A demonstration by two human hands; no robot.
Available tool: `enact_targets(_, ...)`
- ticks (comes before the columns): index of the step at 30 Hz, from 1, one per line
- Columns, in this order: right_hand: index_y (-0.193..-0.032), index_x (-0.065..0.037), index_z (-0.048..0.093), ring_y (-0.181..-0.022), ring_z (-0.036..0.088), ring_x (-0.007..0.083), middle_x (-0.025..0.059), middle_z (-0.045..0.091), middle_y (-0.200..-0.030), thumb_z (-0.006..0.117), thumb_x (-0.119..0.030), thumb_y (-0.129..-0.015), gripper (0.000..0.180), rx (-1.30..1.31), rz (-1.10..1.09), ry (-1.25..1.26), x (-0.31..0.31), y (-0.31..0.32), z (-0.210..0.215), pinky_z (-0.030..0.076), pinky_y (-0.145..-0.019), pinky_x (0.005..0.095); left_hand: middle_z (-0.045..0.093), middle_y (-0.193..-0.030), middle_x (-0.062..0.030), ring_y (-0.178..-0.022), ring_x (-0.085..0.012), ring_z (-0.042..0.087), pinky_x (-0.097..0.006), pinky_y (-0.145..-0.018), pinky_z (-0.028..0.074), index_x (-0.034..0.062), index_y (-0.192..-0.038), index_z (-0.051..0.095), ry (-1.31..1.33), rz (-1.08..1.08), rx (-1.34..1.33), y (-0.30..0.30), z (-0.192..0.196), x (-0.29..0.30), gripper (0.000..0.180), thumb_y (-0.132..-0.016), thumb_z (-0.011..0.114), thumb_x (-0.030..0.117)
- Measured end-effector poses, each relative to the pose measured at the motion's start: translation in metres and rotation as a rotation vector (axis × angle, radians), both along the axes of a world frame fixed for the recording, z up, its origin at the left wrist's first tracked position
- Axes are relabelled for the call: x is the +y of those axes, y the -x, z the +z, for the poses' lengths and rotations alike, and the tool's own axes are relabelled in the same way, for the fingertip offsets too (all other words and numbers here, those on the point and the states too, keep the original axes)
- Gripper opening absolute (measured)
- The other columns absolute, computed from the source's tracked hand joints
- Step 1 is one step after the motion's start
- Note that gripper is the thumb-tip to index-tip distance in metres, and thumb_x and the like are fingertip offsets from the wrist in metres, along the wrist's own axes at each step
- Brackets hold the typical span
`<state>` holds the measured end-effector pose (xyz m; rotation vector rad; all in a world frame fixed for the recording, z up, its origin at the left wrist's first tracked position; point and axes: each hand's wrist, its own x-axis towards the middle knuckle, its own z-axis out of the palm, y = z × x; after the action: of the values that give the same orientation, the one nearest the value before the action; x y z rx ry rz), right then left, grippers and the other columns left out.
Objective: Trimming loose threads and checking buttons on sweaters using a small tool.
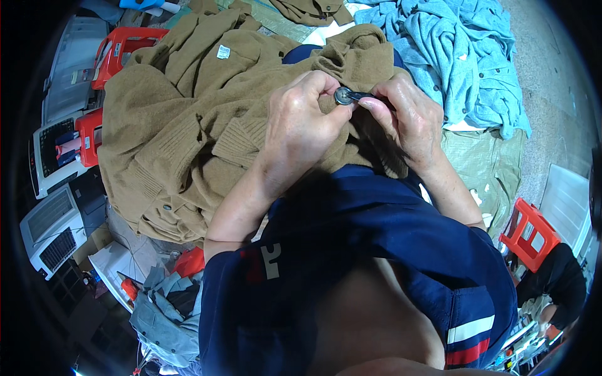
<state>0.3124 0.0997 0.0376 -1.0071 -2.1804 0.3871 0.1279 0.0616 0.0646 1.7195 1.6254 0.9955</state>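
Both hands up over the lap, wrists bent inward, meeting at the brown knit garment [188, 125] draped across the knees. Left hand [304, 122] curled, thumb and forefinger pinching a round dark button [343, 95] at the fabric edge. Right hand [407, 122] fingers closed, pinching a small dark metal tool [362, 96] that touches the button. Light blue garments [464, 56] piled behind, red stool [119, 50] far left.

floor [552, 119] | green sack sheet [483, 163] | blue garments [464, 56] | red stool [530, 235]
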Motion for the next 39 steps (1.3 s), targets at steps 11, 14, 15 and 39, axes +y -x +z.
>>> enact_targets(11,-0.081,-0.007,0.061,-0.064,0.062,0.0227,0.0057,0.059,-0.073,0.072,-0.031,-0.085,0.027,0.014,-0.005,-0.019,-0.001,0.003,-0.001,0.047,-0.053,0.0329,0.067,-0.083,-0.0185,-0.078,-0.0328,0.067,-0.039,-0.069,0.053,-0.0043,-0.088,0.064,-0.026,0.008,0.040,-0.001,0.000,-0.001,0.021,-0.073,0.073,0.007)
enact_targets(14,-0.081,-0.007,0.061,-0.063,0.062,0.0227,0.0056,0.059,-0.073,0.073,-0.031,-0.085,0.027,0.000,-0.030,0.001,-0.002,0.002,-0.001,0.047,-0.053,0.0330,0.067,-0.084,-0.0184,-0.078,-0.0331,0.067,-0.039,-0.069,0.053,-0.0040,-0.088,0.064,-0.035,0.013,0.052,0.000,0.000,0.000,0.021,-0.073,0.073,0.007)
enact_targets(15,-0.081,-0.007,0.061,-0.063,0.062,0.0226,0.0056,0.059,-0.073,0.073,-0.030,-0.084,0.027,-0.006,-0.032,-0.009,-0.002,0.001,-0.001,0.047,-0.053,0.0329,0.067,-0.084,-0.0182,-0.079,-0.0333,0.067,-0.040,-0.069,0.053,-0.0038,-0.088,0.064,-0.040,0.012,0.062,0.000,0.000,0.000,0.020,-0.073,0.073,0.007)
enact_targets(39,-0.100,-0.004,0.060,-0.073,0.061,0.0150,0.0045,0.061,-0.082,0.082,-0.027,-0.077,0.039,0.172,0.069,0.467,-0.013,-0.027,-0.024,0.050,-0.067,0.0301,0.063,-0.088,-0.0107,-0.066,-0.0171,0.055,-0.032,-0.067,0.052,-0.0025,-0.098,0.066,0.190,0.214,0.170,0.023,-0.011,0.025,0.035,-0.077,0.079,0.022)
